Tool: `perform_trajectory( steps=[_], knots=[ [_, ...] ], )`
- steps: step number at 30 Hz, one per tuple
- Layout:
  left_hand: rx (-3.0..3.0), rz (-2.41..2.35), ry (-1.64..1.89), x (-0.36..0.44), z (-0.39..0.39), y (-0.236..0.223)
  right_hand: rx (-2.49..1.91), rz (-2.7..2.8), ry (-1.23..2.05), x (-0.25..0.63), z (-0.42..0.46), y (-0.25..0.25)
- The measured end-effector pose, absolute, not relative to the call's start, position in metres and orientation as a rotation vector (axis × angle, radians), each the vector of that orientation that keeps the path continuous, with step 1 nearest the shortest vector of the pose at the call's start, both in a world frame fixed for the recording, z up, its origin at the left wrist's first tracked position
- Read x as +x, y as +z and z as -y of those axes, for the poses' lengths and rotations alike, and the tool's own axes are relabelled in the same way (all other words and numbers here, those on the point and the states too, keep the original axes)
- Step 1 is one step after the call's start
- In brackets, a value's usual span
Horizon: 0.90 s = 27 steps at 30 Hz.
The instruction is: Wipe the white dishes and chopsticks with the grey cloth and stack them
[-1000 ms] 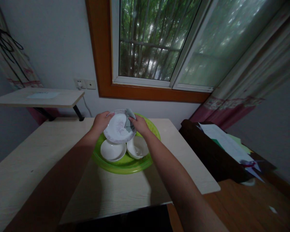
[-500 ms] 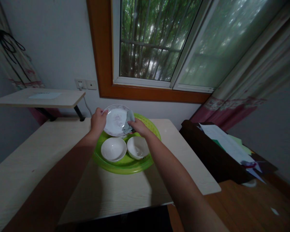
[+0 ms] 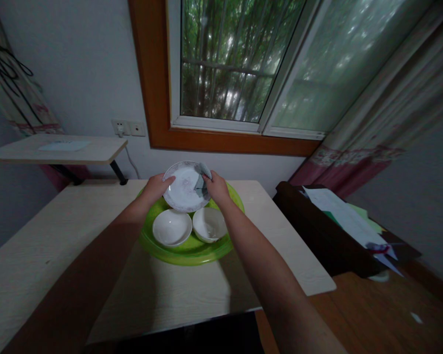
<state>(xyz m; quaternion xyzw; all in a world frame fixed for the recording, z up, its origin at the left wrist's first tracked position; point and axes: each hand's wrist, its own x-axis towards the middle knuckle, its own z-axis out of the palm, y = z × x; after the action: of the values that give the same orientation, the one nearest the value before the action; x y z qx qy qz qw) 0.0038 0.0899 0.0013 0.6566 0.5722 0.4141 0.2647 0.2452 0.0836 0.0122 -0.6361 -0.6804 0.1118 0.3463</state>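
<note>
My left hand grips the left rim of a white plate with a faint pink pattern, held tilted above a round green basin. My right hand presses a grey-green cloth against the plate's right side. Two white bowls sit side by side in the basin, one on the left and one on the right, just below the plate.
The basin stands on a pale wooden table under a window. A small raised shelf is at the far left. A dark cabinet with loose papers stands at the right, beside a curtain.
The plate has been turned and tilted in my hands. My right hand with the cloth moved from the plate's lower right edge up to its upper right side.
</note>
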Motion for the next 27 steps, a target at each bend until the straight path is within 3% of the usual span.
perform_trajectory(
  steps=[16,27],
  knots=[
    [1.707,-1.731,1.268,-0.003,-0.096,-0.001,-1.606,1.786,0.492,0.244,-0.088,0.005],
    [1.727,-1.646,1.173,0.002,-0.093,-0.004,-1.679,1.565,-0.065,0.256,-0.094,0.008]
  ],
)
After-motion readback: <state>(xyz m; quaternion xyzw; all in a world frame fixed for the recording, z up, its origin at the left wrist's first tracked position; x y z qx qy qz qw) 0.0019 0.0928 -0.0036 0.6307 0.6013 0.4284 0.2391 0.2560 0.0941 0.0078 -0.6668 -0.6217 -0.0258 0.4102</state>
